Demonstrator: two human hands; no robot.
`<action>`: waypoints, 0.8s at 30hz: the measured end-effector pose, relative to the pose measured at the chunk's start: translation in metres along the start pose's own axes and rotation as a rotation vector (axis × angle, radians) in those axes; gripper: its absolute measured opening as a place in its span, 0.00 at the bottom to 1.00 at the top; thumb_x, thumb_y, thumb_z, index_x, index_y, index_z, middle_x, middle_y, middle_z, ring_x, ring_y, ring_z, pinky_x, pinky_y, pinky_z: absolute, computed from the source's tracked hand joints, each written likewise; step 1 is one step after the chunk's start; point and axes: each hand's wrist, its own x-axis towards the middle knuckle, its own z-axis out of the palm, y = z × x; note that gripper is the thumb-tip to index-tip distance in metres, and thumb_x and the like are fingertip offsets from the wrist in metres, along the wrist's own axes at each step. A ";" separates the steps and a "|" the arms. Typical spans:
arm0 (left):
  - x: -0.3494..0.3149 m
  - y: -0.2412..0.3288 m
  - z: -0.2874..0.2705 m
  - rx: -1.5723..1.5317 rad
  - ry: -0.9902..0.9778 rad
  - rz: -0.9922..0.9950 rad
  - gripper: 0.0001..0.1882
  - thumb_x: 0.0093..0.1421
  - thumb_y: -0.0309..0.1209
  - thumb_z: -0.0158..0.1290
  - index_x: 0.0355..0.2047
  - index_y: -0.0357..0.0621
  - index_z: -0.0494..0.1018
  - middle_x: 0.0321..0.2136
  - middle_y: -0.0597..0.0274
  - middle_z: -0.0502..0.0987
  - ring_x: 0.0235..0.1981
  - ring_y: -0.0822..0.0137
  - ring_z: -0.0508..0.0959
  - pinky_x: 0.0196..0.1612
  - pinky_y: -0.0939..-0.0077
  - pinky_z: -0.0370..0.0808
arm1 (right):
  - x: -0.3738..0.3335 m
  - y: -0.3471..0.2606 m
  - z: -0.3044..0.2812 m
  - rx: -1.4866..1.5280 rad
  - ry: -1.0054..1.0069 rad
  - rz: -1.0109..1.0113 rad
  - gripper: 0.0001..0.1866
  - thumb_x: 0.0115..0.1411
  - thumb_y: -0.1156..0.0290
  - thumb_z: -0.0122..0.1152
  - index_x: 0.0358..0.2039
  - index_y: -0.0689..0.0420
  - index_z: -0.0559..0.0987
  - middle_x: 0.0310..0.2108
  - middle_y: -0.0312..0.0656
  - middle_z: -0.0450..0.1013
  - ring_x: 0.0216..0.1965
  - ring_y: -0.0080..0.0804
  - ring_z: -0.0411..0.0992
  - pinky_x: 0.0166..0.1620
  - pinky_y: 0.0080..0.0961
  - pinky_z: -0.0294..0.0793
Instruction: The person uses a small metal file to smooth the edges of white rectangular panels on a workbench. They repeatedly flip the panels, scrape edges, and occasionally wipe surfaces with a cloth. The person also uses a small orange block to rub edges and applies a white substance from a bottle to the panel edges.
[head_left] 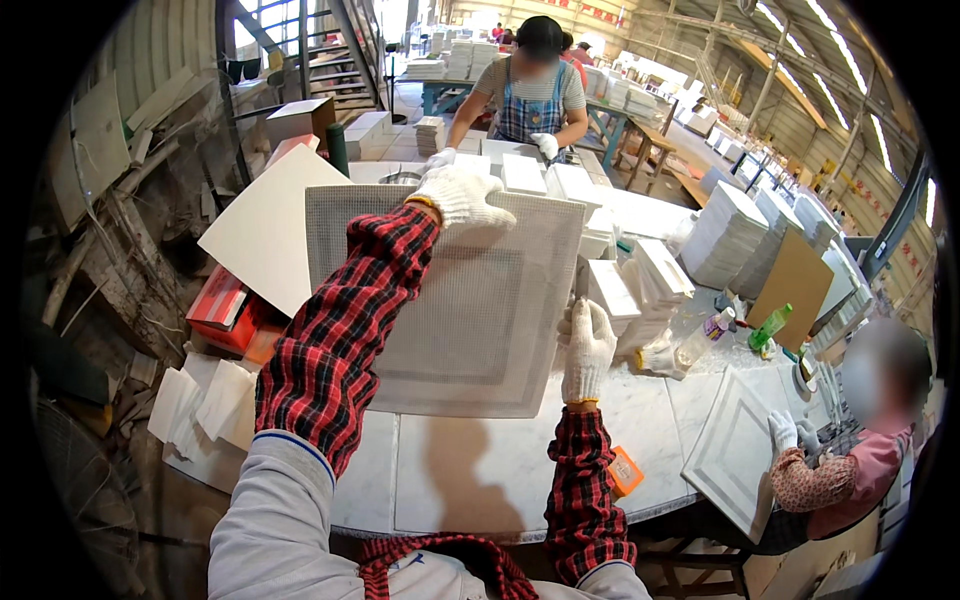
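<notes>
A large square grey panel with a fine mesh pattern [455, 320] stands tilted up in front of me, over the white marble-look table [440, 470]. My left hand [462, 197], in a white knit glove, grips its top edge, the thumb on the near face and the other fingers partly hidden beyond the rim. My right hand [588, 350], gloved alike, is closed on the panel's right edge. A plain cream board [275, 225] leans behind the panel's left side. The panel hides part of the table behind it.
Stacked white tiles [655, 285] stand right of the panel, near a clear bottle [703, 338], a green bottle [770, 327] and an orange box [625, 470]. A co-worker [535, 95] works across the table. Another person [870, 440] at right handles a framed white panel [735, 450].
</notes>
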 end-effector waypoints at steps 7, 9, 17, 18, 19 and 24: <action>0.008 -0.010 0.011 -0.035 -0.015 -0.050 0.38 0.51 0.62 0.56 0.53 0.47 0.80 0.47 0.47 0.82 0.49 0.50 0.82 0.52 0.58 0.77 | -0.008 0.009 -0.004 0.044 -0.016 0.060 0.15 0.70 0.61 0.59 0.44 0.63 0.81 0.31 0.33 0.76 0.28 0.17 0.71 0.32 0.17 0.72; 0.006 -0.012 0.013 -0.031 -0.012 -0.056 0.37 0.51 0.62 0.56 0.52 0.47 0.80 0.47 0.48 0.82 0.49 0.50 0.82 0.52 0.57 0.77 | -0.015 0.009 -0.004 0.056 -0.006 0.093 0.16 0.70 0.61 0.59 0.44 0.62 0.81 0.31 0.33 0.76 0.28 0.17 0.71 0.33 0.17 0.72; 0.004 -0.007 0.015 -0.012 0.059 -0.021 0.36 0.53 0.63 0.57 0.50 0.48 0.81 0.45 0.49 0.83 0.47 0.50 0.82 0.52 0.56 0.77 | -0.038 0.021 -0.024 0.099 -0.020 0.144 0.15 0.71 0.62 0.58 0.44 0.63 0.79 0.32 0.35 0.75 0.27 0.18 0.71 0.31 0.16 0.71; 0.003 -0.005 0.013 -0.010 0.065 -0.023 0.36 0.53 0.64 0.57 0.50 0.49 0.81 0.45 0.49 0.83 0.47 0.50 0.82 0.52 0.55 0.77 | -0.041 0.020 -0.027 0.112 0.005 0.132 0.15 0.71 0.63 0.58 0.45 0.64 0.79 0.32 0.35 0.75 0.27 0.18 0.71 0.31 0.17 0.72; -0.001 -0.006 0.010 -0.003 0.108 -0.012 0.36 0.53 0.64 0.57 0.50 0.50 0.81 0.45 0.49 0.83 0.47 0.50 0.82 0.52 0.55 0.77 | -0.044 0.020 -0.027 0.133 0.013 0.122 0.15 0.70 0.63 0.59 0.46 0.65 0.79 0.32 0.36 0.76 0.27 0.19 0.71 0.31 0.18 0.72; -0.022 0.006 -0.004 0.051 0.231 0.007 0.34 0.53 0.64 0.57 0.49 0.52 0.81 0.43 0.48 0.83 0.45 0.47 0.83 0.50 0.51 0.77 | -0.049 0.006 -0.035 0.227 0.020 0.040 0.14 0.71 0.64 0.57 0.46 0.63 0.78 0.32 0.36 0.75 0.27 0.19 0.72 0.30 0.16 0.72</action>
